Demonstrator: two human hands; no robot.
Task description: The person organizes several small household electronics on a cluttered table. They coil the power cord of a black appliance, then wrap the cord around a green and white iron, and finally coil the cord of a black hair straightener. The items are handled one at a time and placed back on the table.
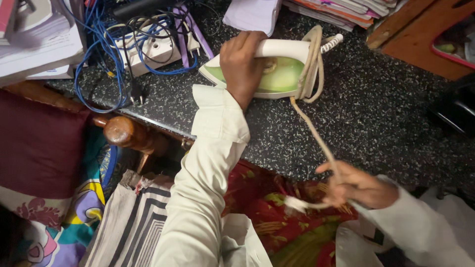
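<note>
A white and green clothes iron (pixel 282 74) lies on the dark speckled counter (pixel 376 118). My left hand (pixel 241 64) grips its white handle near the front. A beige cord (pixel 312 134) is wound in loops around the iron's rear and runs down off the counter edge. My right hand (pixel 357 187) holds the loose end of that cord below the counter, with the white plug (pixel 297 204) sticking out to the left of the fingers. Both arms wear cream sleeves.
A white power strip (pixel 158 49) tangled in blue and black cables sits at the back left. Stacks of papers and books (pixel 341 10) line the back. A wooden post (pixel 123 132), maroon cushion (pixel 39 143) and patterned fabrics (pixel 277 217) lie below the counter.
</note>
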